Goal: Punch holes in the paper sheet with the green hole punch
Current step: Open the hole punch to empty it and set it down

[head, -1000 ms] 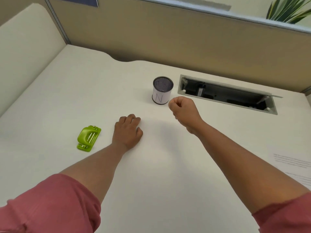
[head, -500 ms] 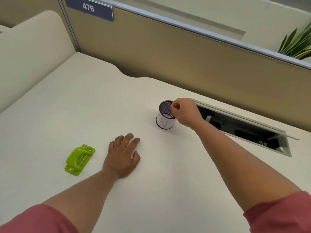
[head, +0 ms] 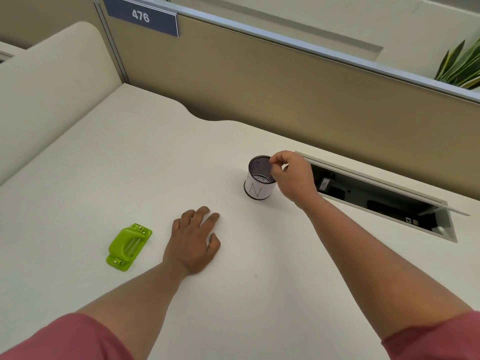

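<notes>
The green hole punch (head: 129, 246) lies on the white desk (head: 124, 162) at the near left, with nothing touching it. Just to its right my left hand (head: 193, 242) rests palm down on the desk, fingers slightly spread, holding nothing. My right hand (head: 293, 175) hovers at the far rim of a small mesh cup (head: 257, 189) marked "N", thumb and forefinger pinched together over its opening. I see nothing between those fingers. No paper sheet is in view.
An open cable hatch (head: 376, 201) with a raised lid is sunk into the desk right of the cup. A tan partition (head: 259, 81) with a "476" sign (head: 141, 16) runs along the back. A cream side panel (head: 52, 79) bounds the left.
My right hand has moved forward from the middle of the desk to the mesh cup and stays pinched over it. My left hand has flattened and spread. The view tilted up; the printed sheet at right left the frame.
</notes>
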`<state>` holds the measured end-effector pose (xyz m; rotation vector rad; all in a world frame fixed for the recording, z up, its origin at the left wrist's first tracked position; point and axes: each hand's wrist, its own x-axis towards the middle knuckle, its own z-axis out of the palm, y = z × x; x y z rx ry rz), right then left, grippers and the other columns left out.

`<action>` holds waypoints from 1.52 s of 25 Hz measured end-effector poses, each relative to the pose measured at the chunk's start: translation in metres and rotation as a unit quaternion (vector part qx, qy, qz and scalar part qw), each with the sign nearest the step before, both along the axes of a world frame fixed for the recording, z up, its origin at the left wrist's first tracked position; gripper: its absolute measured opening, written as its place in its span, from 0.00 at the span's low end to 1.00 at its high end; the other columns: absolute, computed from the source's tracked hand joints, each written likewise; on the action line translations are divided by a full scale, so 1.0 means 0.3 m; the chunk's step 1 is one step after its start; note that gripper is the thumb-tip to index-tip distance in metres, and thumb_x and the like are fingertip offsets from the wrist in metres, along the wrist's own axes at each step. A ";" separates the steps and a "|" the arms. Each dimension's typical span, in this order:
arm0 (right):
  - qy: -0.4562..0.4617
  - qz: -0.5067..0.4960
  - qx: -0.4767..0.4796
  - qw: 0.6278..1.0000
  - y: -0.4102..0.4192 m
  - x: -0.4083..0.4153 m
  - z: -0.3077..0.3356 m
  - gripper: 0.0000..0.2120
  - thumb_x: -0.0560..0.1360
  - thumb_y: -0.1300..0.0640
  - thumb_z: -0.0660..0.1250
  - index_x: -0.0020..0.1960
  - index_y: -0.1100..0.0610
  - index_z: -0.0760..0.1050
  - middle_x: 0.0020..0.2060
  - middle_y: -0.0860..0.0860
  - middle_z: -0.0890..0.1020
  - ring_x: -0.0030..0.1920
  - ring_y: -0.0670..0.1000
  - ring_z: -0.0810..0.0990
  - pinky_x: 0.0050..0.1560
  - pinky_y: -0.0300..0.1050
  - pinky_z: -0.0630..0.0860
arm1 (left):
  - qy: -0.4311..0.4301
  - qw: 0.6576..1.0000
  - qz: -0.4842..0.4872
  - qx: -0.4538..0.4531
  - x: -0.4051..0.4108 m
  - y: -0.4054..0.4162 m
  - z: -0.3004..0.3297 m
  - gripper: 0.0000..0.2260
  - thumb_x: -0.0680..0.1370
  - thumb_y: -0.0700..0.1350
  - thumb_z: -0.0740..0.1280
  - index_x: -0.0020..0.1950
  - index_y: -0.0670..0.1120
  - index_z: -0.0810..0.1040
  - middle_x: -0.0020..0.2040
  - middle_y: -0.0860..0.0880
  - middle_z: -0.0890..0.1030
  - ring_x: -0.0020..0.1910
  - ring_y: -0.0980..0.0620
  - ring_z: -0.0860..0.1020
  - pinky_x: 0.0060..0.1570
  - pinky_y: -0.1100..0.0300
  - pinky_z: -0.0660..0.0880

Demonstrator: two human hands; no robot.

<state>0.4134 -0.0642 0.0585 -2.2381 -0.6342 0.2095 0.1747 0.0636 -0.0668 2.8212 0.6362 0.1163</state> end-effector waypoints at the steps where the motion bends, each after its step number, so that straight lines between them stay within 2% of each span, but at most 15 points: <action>1: -0.004 -0.002 0.014 1.000 -0.012 -0.021 0.006 0.07 0.75 0.61 0.65 0.47 0.54 0.81 0.40 0.43 0.79 0.34 0.42 0.72 0.39 0.39 0.70 | 0.000 1.000 -0.001 -0.002 0.000 0.002 0.001 0.24 0.75 0.54 0.58 0.70 0.52 0.74 0.71 0.50 0.72 0.65 0.44 0.68 0.60 0.48 0.66; 6: 0.012 0.037 -0.017 0.999 -0.104 -0.164 0.005 0.06 0.76 0.59 0.68 0.48 0.51 0.82 0.42 0.43 0.81 0.33 0.42 0.74 0.39 0.35 0.71 | 0.014 1.000 -0.003 -0.016 0.003 0.004 0.008 0.25 0.76 0.54 0.57 0.72 0.52 0.72 0.72 0.50 0.69 0.67 0.43 0.66 0.64 0.47 0.64; 8: 0.035 0.086 -0.085 0.992 -0.160 -0.239 -0.029 0.07 0.76 0.59 0.68 0.50 0.51 0.83 0.45 0.43 0.82 0.36 0.42 0.76 0.41 0.37 0.72 | 0.016 1.000 -0.002 -0.016 -0.001 0.004 0.005 0.25 0.76 0.55 0.55 0.73 0.53 0.71 0.73 0.50 0.68 0.68 0.44 0.64 0.65 0.47 0.63; 11: 0.048 0.170 -0.217 0.960 -0.253 -0.347 -0.111 0.08 0.78 0.57 0.66 0.53 0.50 0.83 0.49 0.45 0.81 0.45 0.48 0.78 0.48 0.45 0.77 | 0.011 1.000 0.000 -0.017 0.000 0.003 0.004 0.25 0.76 0.55 0.55 0.73 0.52 0.71 0.73 0.50 0.68 0.68 0.43 0.64 0.65 0.46 0.63; 12: 0.045 0.196 -0.260 0.944 -0.280 -0.382 -0.140 0.07 0.78 0.57 0.66 0.52 0.51 0.82 0.49 0.46 0.81 0.46 0.50 0.79 0.49 0.48 0.77 | 0.009 1.000 0.001 -0.019 0.001 0.002 0.004 0.25 0.76 0.55 0.55 0.72 0.52 0.71 0.72 0.50 0.69 0.68 0.43 0.64 0.64 0.46 0.63; 14: 0.030 0.228 -0.308 0.923 -0.326 -0.437 -0.194 0.05 0.76 0.58 0.64 0.44 0.56 0.78 0.43 0.52 0.79 0.41 0.55 0.76 0.40 0.50 0.74 | 0.009 1.000 0.001 -0.019 0.002 0.001 0.003 0.25 0.76 0.54 0.56 0.72 0.52 0.71 0.72 0.49 0.69 0.67 0.43 0.65 0.64 0.45 0.63; 17: 0.019 0.229 -0.302 0.925 -0.356 -0.480 -0.236 0.08 0.75 0.60 0.63 0.37 0.60 0.69 0.39 0.58 0.77 0.35 0.54 0.67 0.34 0.47 0.62 | 0.011 1.000 -0.001 -0.020 0.001 0.003 -0.001 0.25 0.76 0.55 0.56 0.72 0.53 0.70 0.72 0.50 0.68 0.68 0.42 0.65 0.64 0.45 0.63; 20: -0.011 0.231 -0.295 0.927 -0.358 -0.493 -0.248 0.10 0.76 0.60 0.64 0.37 0.60 0.70 0.39 0.57 0.77 0.36 0.57 0.72 0.34 0.48 0.63 | 0.010 1.000 -0.002 -0.023 0.002 0.004 0.000 0.25 0.76 0.54 0.56 0.72 0.52 0.71 0.72 0.50 0.68 0.67 0.42 0.65 0.64 0.45 0.64; 22: -0.036 0.229 -0.293 0.928 -0.355 -0.505 -0.256 0.09 0.78 0.59 0.63 0.39 0.60 0.73 0.39 0.56 0.78 0.38 0.59 0.76 0.34 0.49 0.67 | 0.011 1.000 -0.003 -0.020 0.001 0.003 0.003 0.25 0.76 0.54 0.56 0.72 0.52 0.71 0.72 0.50 0.68 0.67 0.42 0.65 0.64 0.45 0.64; 24: -0.054 0.230 -0.293 0.926 -0.354 -0.517 -0.261 0.09 0.79 0.59 0.61 0.41 0.60 0.74 0.40 0.54 0.78 0.40 0.59 0.77 0.36 0.49 0.72 | 0.012 1.000 -0.002 -0.020 0.001 0.003 0.002 0.25 0.76 0.55 0.56 0.72 0.52 0.70 0.72 0.50 0.68 0.67 0.42 0.65 0.64 0.45 0.64; 27: -0.091 0.245 -0.314 0.913 -0.354 -0.528 -0.272 0.07 0.79 0.62 0.59 0.43 0.59 0.74 0.42 0.53 0.77 0.41 0.57 0.74 0.35 0.49 0.73 | 0.009 1.000 -0.001 -0.023 -0.001 0.001 0.001 0.25 0.76 0.55 0.56 0.72 0.52 0.70 0.72 0.49 0.68 0.67 0.42 0.64 0.64 0.45 0.63; 30: -0.113 0.269 -0.351 0.890 -0.346 -0.543 -0.277 0.05 0.78 0.64 0.57 0.44 0.58 0.68 0.40 0.52 0.71 0.40 0.56 0.70 0.29 0.47 0.63 | 0.006 1.000 0.000 -0.025 -0.001 0.002 0.001 0.25 0.76 0.55 0.56 0.72 0.52 0.71 0.72 0.49 0.68 0.68 0.42 0.64 0.64 0.45 0.63; 32: -0.089 0.276 -0.361 0.886 -0.335 -0.539 -0.274 0.06 0.79 0.62 0.56 0.43 0.57 0.66 0.40 0.53 0.69 0.40 0.56 0.68 0.30 0.48 0.60 | 0.006 1.000 0.001 -0.025 -0.001 0.002 0.001 0.25 0.76 0.55 0.56 0.72 0.52 0.71 0.72 0.49 0.69 0.68 0.43 0.64 0.64 0.46 0.63; 35: 0.052 0.222 -0.284 0.931 -0.314 -0.490 -0.240 0.07 0.76 0.60 0.59 0.40 0.59 0.71 0.37 0.52 0.76 0.36 0.52 0.71 0.36 0.50 0.70 | 0.007 1.000 0.001 -0.025 -0.001 0.000 0.002 0.25 0.76 0.55 0.56 0.72 0.52 0.71 0.72 0.49 0.68 0.68 0.43 0.64 0.64 0.46 0.63; 38: 0.209 0.073 -0.078 0.972 -0.268 -0.415 -0.147 0.09 0.76 0.62 0.65 0.37 0.56 0.77 0.30 0.46 0.77 0.29 0.45 0.73 0.30 0.38 0.70 | 0.008 1.000 0.001 -0.025 0.000 0.000 0.003 0.25 0.76 0.55 0.56 0.72 0.53 0.71 0.72 0.49 0.68 0.68 0.43 0.64 0.64 0.46 0.63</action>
